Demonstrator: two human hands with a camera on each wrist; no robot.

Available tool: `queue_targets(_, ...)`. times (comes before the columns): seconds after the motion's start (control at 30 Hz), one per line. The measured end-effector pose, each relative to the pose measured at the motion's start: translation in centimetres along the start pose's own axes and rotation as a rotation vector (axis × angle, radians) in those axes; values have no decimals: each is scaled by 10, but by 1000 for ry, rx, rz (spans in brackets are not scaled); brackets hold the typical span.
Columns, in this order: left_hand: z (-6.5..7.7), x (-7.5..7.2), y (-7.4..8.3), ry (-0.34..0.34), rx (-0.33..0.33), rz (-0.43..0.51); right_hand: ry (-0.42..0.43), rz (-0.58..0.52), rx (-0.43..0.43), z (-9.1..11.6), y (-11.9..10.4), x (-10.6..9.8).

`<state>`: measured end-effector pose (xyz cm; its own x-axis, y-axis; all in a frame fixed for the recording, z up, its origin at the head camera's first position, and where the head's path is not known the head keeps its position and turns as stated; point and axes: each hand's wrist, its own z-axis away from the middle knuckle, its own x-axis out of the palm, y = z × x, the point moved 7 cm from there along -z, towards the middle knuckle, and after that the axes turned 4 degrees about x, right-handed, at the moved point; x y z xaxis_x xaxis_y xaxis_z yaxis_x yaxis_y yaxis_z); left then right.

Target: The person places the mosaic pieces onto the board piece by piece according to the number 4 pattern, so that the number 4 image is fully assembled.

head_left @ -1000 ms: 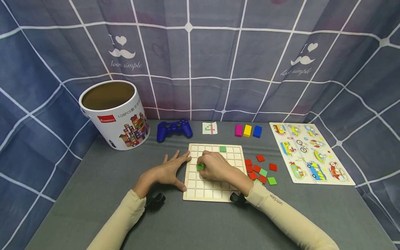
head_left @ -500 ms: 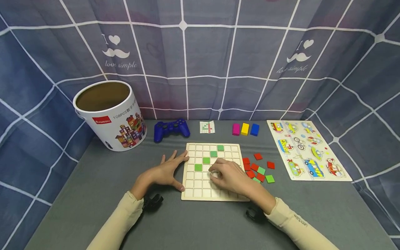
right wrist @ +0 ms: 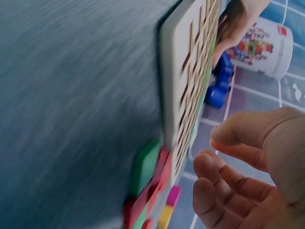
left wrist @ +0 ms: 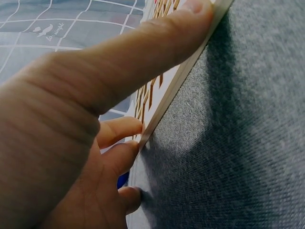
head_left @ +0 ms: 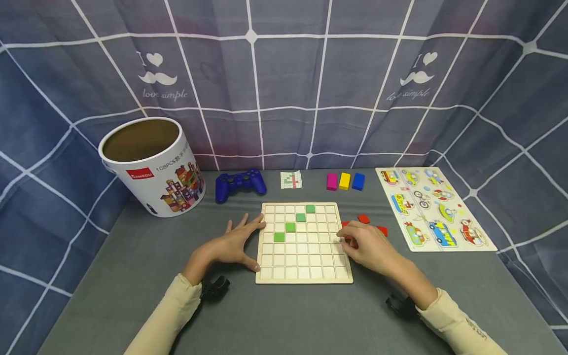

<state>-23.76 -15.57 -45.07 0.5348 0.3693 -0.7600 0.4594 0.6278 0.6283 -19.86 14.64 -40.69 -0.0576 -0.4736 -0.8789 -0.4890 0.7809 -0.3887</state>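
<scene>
A square wooden grid board [head_left: 309, 260] lies flat on the table. Several green tiles [head_left: 290, 227] sit in its cells, stepping diagonally up to the right. My left hand [head_left: 230, 246] rests along the board's left edge, fingers spread and thumb at the lower corner. Over the board's right edge hovers my right hand [head_left: 372, 250], fingers loosely bent; the right wrist view shows a gap between thumb and fingertips, holding nothing. Loose red tiles [head_left: 363, 218] lie beside the board, mostly hidden beneath the right hand. A green tile [right wrist: 146, 163] among them shows in the right wrist view.
Behind the board are a blue game controller [head_left: 240, 185], a small printed grid card [head_left: 291, 180] and pink [head_left: 332, 181], yellow [head_left: 344, 181] and blue [head_left: 358, 181] blocks. A large white bucket [head_left: 153, 170] stands left, a vehicle picture board [head_left: 432, 209] right. A grid-patterned curtain [head_left: 284, 79] encloses the table.
My right hand has moved right from the green tiles on the board to the loose tiles, uncovering the green diagonal. The left hand keeps its place on the board's edge.
</scene>
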Motion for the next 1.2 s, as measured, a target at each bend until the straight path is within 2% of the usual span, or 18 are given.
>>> queue_targets(0.23, -2, 2, 1, -3, 21, 17, 1, 42, 33, 20, 24, -12)
queue_targets(0.53, -2, 2, -1, -6, -4, 11, -6, 85, 48, 31, 39, -20)
queue_targets(0.67, -2, 1, 1, -2, -2, 6, 6, 106, 74, 34, 47, -24)
queue_targets(1.2, -1, -2, -1, -15, 1, 10, -13, 131, 84, 33, 59, -21)
